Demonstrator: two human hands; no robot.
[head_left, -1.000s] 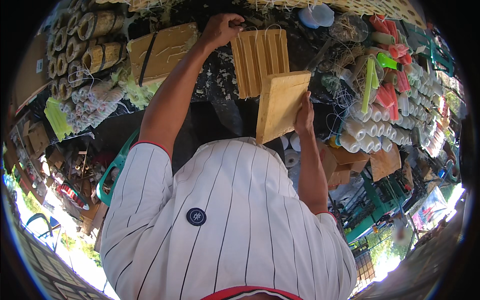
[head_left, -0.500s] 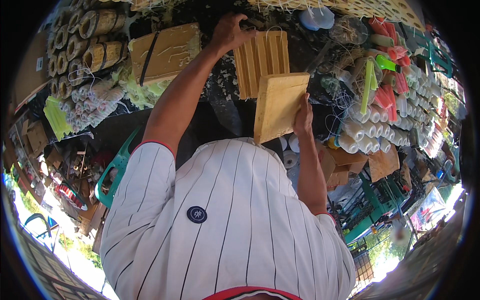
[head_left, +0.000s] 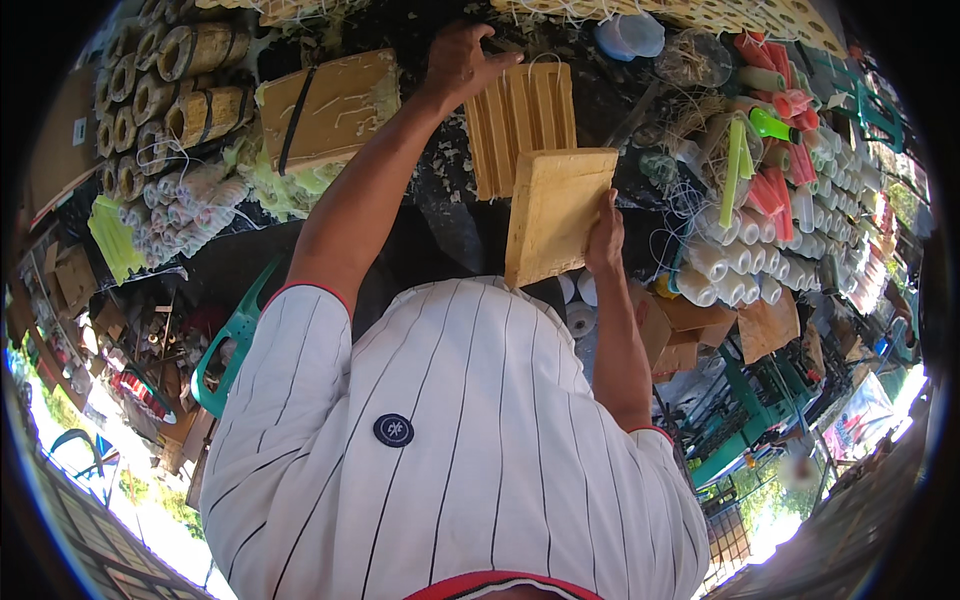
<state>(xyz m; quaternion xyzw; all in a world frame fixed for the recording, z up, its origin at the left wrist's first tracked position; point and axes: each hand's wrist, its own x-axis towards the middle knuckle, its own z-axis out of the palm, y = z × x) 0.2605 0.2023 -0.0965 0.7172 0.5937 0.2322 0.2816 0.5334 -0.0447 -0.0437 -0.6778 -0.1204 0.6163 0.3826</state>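
Left hand (head_left: 462,62) shifted rightward, board (head_left: 560,215) in right hand (head_left: 605,238)

There is 1 left hand (head_left: 460,66), 1 right hand (head_left: 604,238), 1 flat board (head_left: 562,212) and 1 board with grooves (head_left: 492,135). The shirt (head_left: 480,480) has 1 round patch (head_left: 393,430).

Shirt (head_left: 470,450): white, black pinstripes, red trim; table (head_left: 442,145): black, pale-flecked; slab (head_left: 560,215), grooved block (head_left: 522,120): tan; bottle (head_left: 768,124) toward table's right edge: green

Left head fisheye, worn on the person, facing down, very wide: striped shirt (head_left: 470,430) close at 6 o'clock, worktable (head_left: 600,100) farther off toward 12, left hand (head_left: 463,65) at 12, right hand (head_left: 605,237) at 2.
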